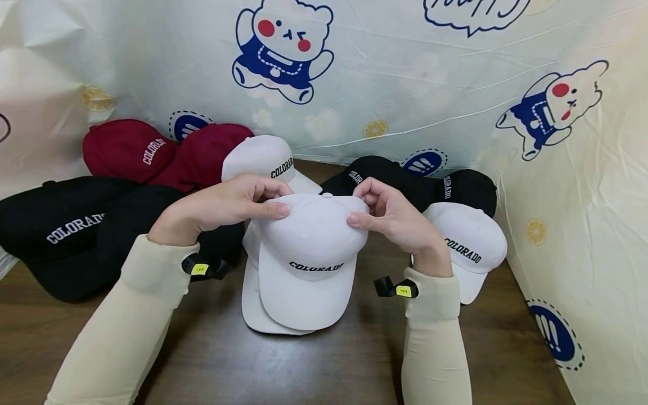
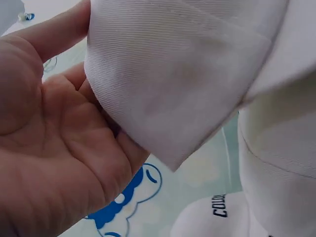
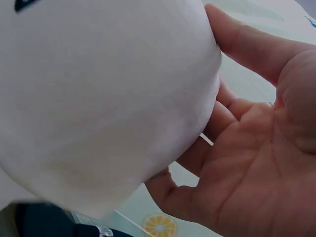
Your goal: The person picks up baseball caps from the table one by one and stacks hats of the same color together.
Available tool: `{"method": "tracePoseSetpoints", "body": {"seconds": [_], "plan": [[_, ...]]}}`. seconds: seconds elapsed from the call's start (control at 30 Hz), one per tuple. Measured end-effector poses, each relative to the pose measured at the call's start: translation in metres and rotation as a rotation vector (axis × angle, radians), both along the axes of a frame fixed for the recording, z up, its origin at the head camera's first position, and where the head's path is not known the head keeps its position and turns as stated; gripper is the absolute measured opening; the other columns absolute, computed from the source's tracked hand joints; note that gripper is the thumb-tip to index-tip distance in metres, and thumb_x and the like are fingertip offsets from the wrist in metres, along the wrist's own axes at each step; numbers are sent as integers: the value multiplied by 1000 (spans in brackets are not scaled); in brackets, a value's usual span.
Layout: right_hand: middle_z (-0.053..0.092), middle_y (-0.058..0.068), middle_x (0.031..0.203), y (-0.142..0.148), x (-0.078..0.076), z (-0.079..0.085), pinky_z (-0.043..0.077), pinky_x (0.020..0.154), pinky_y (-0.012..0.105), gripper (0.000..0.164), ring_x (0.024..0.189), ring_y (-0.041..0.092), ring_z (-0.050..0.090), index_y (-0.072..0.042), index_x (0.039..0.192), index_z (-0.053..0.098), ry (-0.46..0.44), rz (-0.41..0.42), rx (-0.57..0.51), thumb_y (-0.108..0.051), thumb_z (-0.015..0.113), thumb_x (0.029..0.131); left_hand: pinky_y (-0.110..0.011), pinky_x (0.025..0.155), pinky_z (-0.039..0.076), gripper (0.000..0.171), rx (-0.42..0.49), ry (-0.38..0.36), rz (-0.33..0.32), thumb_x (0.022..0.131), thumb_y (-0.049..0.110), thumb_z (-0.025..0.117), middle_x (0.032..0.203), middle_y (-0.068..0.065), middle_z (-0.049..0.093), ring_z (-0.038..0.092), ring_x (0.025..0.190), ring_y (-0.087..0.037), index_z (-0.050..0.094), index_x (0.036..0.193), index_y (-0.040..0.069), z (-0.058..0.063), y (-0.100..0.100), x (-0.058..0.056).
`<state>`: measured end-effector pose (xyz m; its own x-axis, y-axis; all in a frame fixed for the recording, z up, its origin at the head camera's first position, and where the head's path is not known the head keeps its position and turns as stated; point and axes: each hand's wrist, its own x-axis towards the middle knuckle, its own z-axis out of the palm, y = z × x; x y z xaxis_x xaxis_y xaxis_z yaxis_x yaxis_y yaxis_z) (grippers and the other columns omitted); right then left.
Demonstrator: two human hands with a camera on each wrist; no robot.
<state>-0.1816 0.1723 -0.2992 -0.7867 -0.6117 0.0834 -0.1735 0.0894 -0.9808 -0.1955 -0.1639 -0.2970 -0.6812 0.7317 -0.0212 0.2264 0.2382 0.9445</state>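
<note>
Both hands hold a white baseball cap (image 1: 314, 236) with black COLORADO lettering, its brim toward the person. My left hand (image 1: 228, 203) pinches the cap's upper left side, thumb on the near face and fingers behind. On the upper right, my right hand (image 1: 397, 219) pinches it the same way. Beneath and slightly left of it is another white cap (image 1: 250, 301), mostly hidden. The left wrist view shows the left hand (image 2: 64, 148) at the white fabric's edge. In the right wrist view the right hand's (image 3: 242, 153) fingers go behind the rounded crown.
Black caps (image 1: 66, 208) and dark red caps (image 1: 126, 149) lie at the left. A white cap (image 1: 260, 157) stands behind the held one, with black caps (image 1: 374, 174) back right and a white cap (image 1: 468, 242) at the right. Printed cloth (image 1: 405, 84) borders the wooden table (image 1: 283, 371).
</note>
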Motion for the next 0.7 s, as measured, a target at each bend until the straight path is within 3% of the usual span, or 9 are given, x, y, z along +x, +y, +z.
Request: {"method": "tracePoseSetpoints", "body": {"seconds": [0.23,0.4,0.7], "plan": [[66,15,102,3,-1,-1,57,82,33,37,93,28,63,-5,125,53,77,53,164,1,76,95,-43,98,56,27,33,-78,-31,108,20,60,126,-13,69,63,120,-33,65,131,5,-7,-6,-10],[66,14,108,3,-3,-4,59,85,34,49,96,30,64,-7,134,53,133,37,240,-2,80,94,-43,102,54,27,59,-102,-26,110,19,57,127,-13,70,62,124,-33,63,132,5,-10,-13,-15],[65,14,105,-11,-11,-14,57,84,31,44,98,28,62,-8,133,56,77,0,270,-8,79,96,-48,101,53,24,39,-161,-65,111,16,52,127,-14,67,61,124,-33,59,131,5,-21,-27,-25]]}}
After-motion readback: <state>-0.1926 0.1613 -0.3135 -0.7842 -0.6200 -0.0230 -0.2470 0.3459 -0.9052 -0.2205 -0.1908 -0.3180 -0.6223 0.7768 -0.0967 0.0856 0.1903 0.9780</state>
